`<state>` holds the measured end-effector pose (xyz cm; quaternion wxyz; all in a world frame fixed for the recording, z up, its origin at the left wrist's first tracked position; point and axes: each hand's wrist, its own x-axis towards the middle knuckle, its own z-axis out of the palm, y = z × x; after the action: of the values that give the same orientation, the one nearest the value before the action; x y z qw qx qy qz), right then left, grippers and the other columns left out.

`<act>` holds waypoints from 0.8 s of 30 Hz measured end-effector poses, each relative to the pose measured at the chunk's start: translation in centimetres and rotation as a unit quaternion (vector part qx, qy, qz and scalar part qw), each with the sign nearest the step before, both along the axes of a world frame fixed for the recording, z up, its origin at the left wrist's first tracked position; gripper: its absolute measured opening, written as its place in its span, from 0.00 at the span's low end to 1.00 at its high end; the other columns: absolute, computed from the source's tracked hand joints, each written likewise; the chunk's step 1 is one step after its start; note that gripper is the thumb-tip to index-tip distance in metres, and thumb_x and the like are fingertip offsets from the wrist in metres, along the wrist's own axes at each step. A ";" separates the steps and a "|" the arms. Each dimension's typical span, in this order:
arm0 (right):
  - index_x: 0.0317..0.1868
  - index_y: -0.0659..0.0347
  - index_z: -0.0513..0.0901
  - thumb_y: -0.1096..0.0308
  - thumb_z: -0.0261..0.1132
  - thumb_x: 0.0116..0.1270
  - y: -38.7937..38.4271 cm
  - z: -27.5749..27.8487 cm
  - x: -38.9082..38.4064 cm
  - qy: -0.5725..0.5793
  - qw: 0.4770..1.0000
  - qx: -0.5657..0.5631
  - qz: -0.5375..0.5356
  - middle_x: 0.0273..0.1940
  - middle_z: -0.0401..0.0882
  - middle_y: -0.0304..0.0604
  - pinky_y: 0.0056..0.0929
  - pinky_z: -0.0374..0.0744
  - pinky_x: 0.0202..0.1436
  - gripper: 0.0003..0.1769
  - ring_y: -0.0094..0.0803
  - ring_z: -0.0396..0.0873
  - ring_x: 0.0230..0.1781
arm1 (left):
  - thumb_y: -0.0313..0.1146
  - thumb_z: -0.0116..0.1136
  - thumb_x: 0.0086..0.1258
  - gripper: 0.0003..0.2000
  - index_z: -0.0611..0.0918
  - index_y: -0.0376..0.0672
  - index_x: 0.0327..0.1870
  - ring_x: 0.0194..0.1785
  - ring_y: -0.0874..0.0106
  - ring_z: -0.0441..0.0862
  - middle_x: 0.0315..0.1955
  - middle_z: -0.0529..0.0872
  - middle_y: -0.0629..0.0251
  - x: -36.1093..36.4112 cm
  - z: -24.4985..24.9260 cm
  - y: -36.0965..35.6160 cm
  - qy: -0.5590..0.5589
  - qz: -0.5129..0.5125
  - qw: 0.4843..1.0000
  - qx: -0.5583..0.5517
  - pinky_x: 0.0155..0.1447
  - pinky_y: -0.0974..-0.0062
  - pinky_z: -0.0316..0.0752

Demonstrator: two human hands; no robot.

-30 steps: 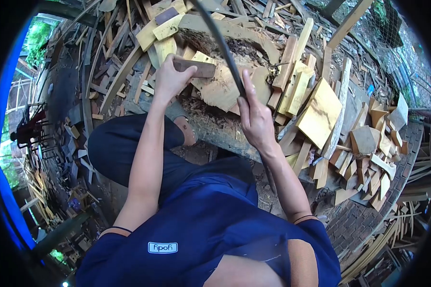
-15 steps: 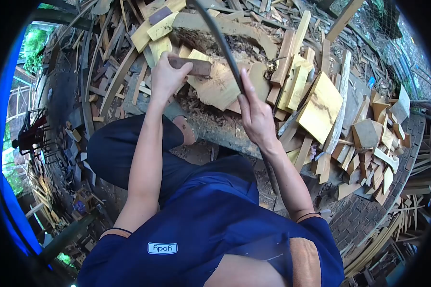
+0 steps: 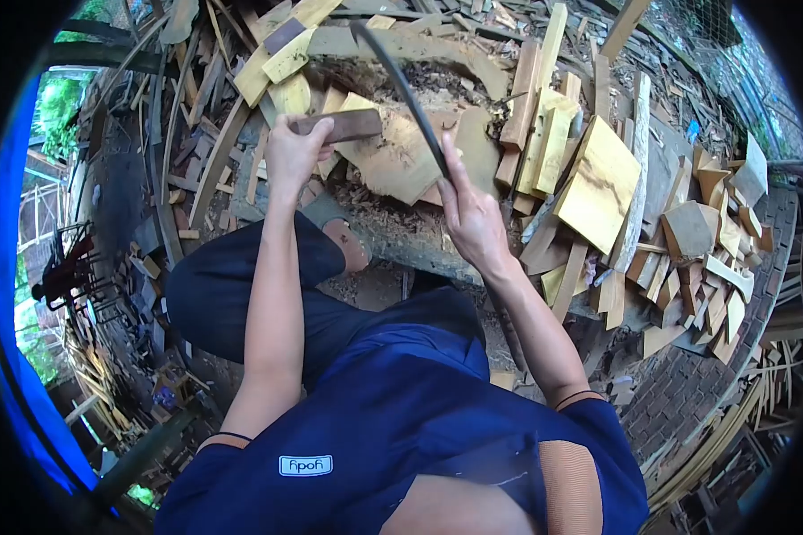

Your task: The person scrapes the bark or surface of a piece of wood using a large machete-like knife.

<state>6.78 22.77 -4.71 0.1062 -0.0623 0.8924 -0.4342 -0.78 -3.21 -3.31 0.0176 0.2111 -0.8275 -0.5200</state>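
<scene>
My left hand is closed around one end of a dark brown wooden block, with the thumb on top. The other end of the block points right, over a pale, worn chopping stump. In my right hand is a long, dark, slightly curved blade, like a machete. Its upper end leans up and left, and my index finger lies along it. A dark length continues below this hand, partly hidden by my forearm. Blade and block are apart in the picture.
Yellow boards and cut wooden pieces are heaped on the right. Long offcuts and scraps lie left and behind. My sandalled foot rests by the stump. A blue tarp hangs far left.
The block and my left hand have shifted slightly left. The blade has moved a little down and left, bringing its upper end into view. Both hands keep their grip, and the view has turned slightly.
</scene>
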 end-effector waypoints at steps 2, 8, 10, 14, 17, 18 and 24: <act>0.77 0.41 0.57 0.68 0.59 0.72 -0.8 2.2 0.0 0.121 0.984 -0.126 -0.039 0.33 0.82 0.58 0.53 0.77 0.35 0.36 0.58 0.81 0.31 | 0.37 0.70 0.61 0.24 0.75 0.28 0.49 0.31 0.67 0.89 0.37 0.86 0.49 0.0 0.1 0.2 -0.019 -0.004 1.000 -0.022 0.31 0.74 0.85; 0.78 0.39 0.56 0.65 0.57 0.74 -1.5 -1.5 0.5 0.163 0.982 -0.095 0.013 0.33 0.82 0.59 0.54 0.78 0.34 0.34 0.60 0.81 0.30 | 0.38 0.68 0.62 0.20 0.78 0.34 0.48 0.30 0.67 0.89 0.35 0.87 0.54 -0.3 1.6 1.5 -0.024 -0.038 0.988 -0.145 0.32 0.75 0.85; 0.78 0.38 0.54 0.59 0.53 0.76 -0.6 -2.9 0.3 -0.063 0.995 0.050 0.052 0.28 0.81 0.63 0.58 0.77 0.36 0.32 0.63 0.81 0.29 | 0.37 0.68 0.62 0.19 0.78 0.34 0.47 0.30 0.68 0.89 0.34 0.87 0.55 -0.5 1.2 1.1 -0.018 0.001 0.997 -0.072 0.32 0.76 0.85; 0.78 0.37 0.52 0.58 0.50 0.78 0.7 -2.7 0.4 -0.049 0.997 0.037 0.045 0.24 0.78 0.67 0.60 0.75 0.38 0.31 0.65 0.80 0.29 | 0.35 0.68 0.62 0.17 0.80 0.34 0.46 0.31 0.69 0.89 0.34 0.87 0.55 -1.0 -0.3 0.1 0.013 -0.026 0.999 -0.014 0.31 0.75 0.85; 0.78 0.39 0.55 0.63 0.55 0.75 0.2 1.9 0.0 0.025 0.999 -0.014 0.025 0.28 0.81 0.60 0.56 0.78 0.35 0.33 0.60 0.81 0.29 | 0.35 0.68 0.62 0.16 0.80 0.37 0.47 0.30 0.71 0.88 0.34 0.88 0.55 -0.3 -0.3 -0.1 0.018 -0.044 0.998 -0.045 0.32 0.77 0.83; 0.77 0.39 0.56 0.65 0.56 0.74 -0.1 2.9 -0.2 0.090 0.994 -0.069 0.007 0.29 0.82 0.58 0.55 0.78 0.35 0.34 0.59 0.82 0.30 | 0.35 0.68 0.62 0.16 0.80 0.37 0.47 0.30 0.71 0.88 0.34 0.88 0.55 0.0 -0.1 0.1 0.014 -0.042 0.998 -0.045 0.32 0.77 0.83; 0.78 0.38 0.56 0.65 0.57 0.73 -1.1 -0.1 0.4 0.117 0.992 -0.038 0.027 0.29 0.82 0.57 0.54 0.79 0.34 0.35 0.57 0.82 0.29 | 0.49 0.70 0.55 0.26 0.81 0.40 0.49 0.43 0.57 0.87 0.36 0.88 0.52 0.4 1.4 1.1 -0.013 -0.084 0.966 -0.245 0.50 0.63 0.79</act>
<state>7.18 21.66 -4.77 0.0099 -0.1409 0.8794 -0.4546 -0.41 -2.10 -1.86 0.0146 0.1370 -0.9446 -0.2980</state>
